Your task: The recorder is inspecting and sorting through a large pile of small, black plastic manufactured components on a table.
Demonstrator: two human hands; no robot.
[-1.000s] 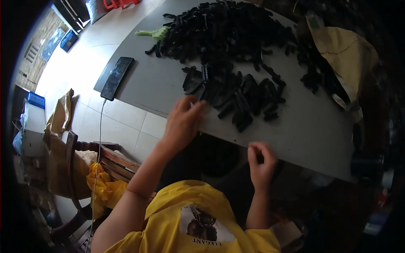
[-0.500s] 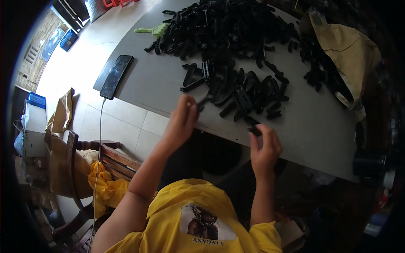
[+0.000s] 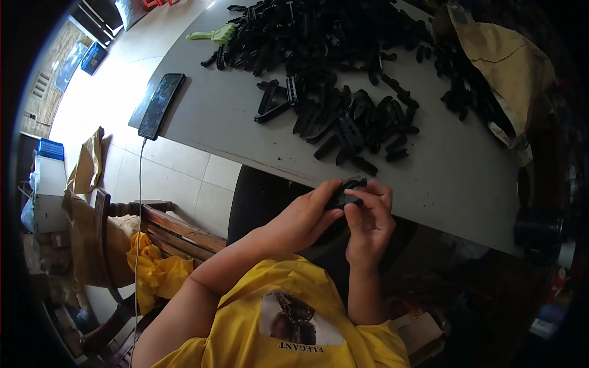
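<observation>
My left hand [image 3: 310, 211] and my right hand [image 3: 371, 221] meet just off the near edge of the table. Between their closed fingers is a small black plastic piece [image 3: 348, 195], partly covered, so I cannot tell whether it is one part or two put together. Just beyond my fingers lies a loose cluster of long, slightly curved black plastic pieces [image 3: 350, 132], some with slotted sides. A much larger heap of similar black pieces [image 3: 319, 46] spreads over the far part of the table.
The grey table [image 3: 227, 116] carries a phone [image 3: 161, 105] with a white cable at its left edge. By the heap lies a light green brush-like tool [image 3: 215, 35]. An open brown paper bag [image 3: 506, 67] is at the right. A wooden chair [image 3: 178, 230] with yellow cloth stands left.
My hands, apart half a second ago with a dark piece at each one's fingers, have come together. The left moved right and nearer to me; the right shifted slightly left.
</observation>
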